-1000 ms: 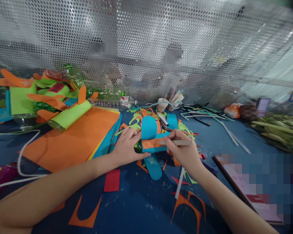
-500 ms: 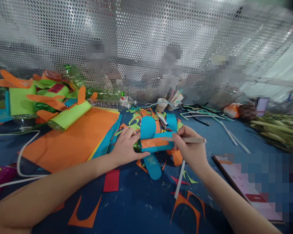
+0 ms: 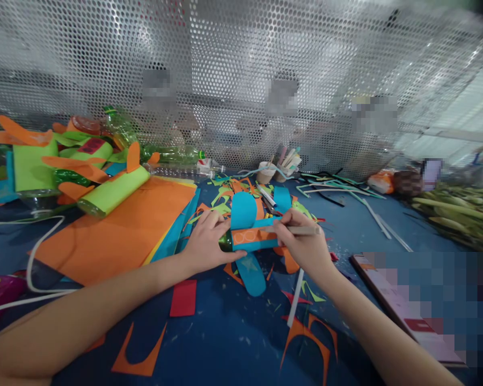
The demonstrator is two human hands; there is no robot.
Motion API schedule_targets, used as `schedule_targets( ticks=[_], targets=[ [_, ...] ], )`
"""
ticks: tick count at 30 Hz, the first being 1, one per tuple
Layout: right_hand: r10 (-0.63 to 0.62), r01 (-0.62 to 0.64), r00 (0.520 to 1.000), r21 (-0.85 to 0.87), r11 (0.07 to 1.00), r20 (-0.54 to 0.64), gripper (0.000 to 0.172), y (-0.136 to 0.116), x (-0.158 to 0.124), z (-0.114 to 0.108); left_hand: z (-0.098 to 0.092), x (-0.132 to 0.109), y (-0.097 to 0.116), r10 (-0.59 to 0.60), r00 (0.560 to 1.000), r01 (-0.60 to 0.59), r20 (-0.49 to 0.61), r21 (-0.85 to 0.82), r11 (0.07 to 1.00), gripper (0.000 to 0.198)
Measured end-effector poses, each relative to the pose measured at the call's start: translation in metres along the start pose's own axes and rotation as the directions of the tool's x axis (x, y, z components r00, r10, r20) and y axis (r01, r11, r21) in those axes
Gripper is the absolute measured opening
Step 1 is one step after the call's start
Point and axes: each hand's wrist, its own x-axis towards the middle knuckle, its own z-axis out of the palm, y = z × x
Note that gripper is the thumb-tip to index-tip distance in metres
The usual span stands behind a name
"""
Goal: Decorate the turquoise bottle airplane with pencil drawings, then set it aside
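A paper-covered bottle plane [image 3: 247, 247] lies before me, wrapped in blue with blue wing strips and an orange band [image 3: 245, 236] along its top. White rounded outlines show on the band. My left hand [image 3: 207, 241] is closed around the green neck end, thumb along the near side. In a writing grip, my right hand [image 3: 301, 238] holds a pale pen [image 3: 306, 230], its thin tip at the band just right of the outlines. My right fingers hide the far end of the plane. Paper scraps and a marker [image 3: 266, 194] lie behind it.
Left are orange sheets [image 3: 121, 230] and finished-looking green bottle planes [image 3: 115, 190]. Cups of sticks and pens [image 3: 265, 172] stand before the perforated metal panel [image 3: 225, 80]. A phone [image 3: 402, 305] lies right; orange offcuts [image 3: 140, 359] are in front.
My right hand has moved left along the orange band with the pen. A second white outline now looks more complete. My left hand stays on the bottle.
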Motion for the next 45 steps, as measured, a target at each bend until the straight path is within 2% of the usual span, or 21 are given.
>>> schedule_targets(
  ticks=[12,16,21,26,31,33,37,45],
  targets=[
    [-0.051,0.056,0.996,-0.06,0.997,0.079,0.017,-0.008,-0.002,-0.004,0.002,0.0,-0.002,0.02,0.999,-0.02,-0.026,-0.002,1.0,0.051],
    [-0.052,0.058,0.996,-0.091,0.994,0.07,0.017,-0.007,-0.001,-0.006,0.002,0.0,-0.002,0.023,0.999,-0.023,-0.027,0.006,1.0,0.051],
    [0.003,-0.003,1.0,-0.088,0.996,0.008,0.017,-0.003,0.003,-0.008,0.002,-0.001,-0.002,0.028,0.999,-0.028,-0.029,0.0,1.0,0.052],
    [0.019,-0.019,1.0,-0.017,1.0,-0.012,0.019,0.0,0.003,-0.006,0.002,-0.001,-0.001,0.003,1.0,-0.003,-0.01,-0.002,1.0,0.05],
    [0.011,-0.013,1.0,0.106,0.994,0.019,0.021,0.0,0.001,-0.001,0.002,-0.001,-0.001,-0.002,1.0,0.002,-0.011,0.004,1.0,0.049],
    [-0.024,0.026,1.0,0.161,0.987,-0.014,0.023,-0.006,0.001,-0.004,0.002,-0.001,-0.002,0.009,1.0,-0.009,-0.019,-0.009,1.0,0.049],
    [-0.04,0.077,0.977,0.169,0.983,-0.207,0.026,-0.014,0.005,-0.015,0.002,-0.001,-0.003,0.034,0.998,-0.035,-0.045,-0.021,0.999,0.049],
    [-0.034,0.035,0.996,0.013,0.999,-0.083,0.021,0.001,0.013,-0.019,0.001,-0.001,-0.002,0.022,0.999,-0.022,-0.029,-0.015,1.0,0.049]
  ],
)
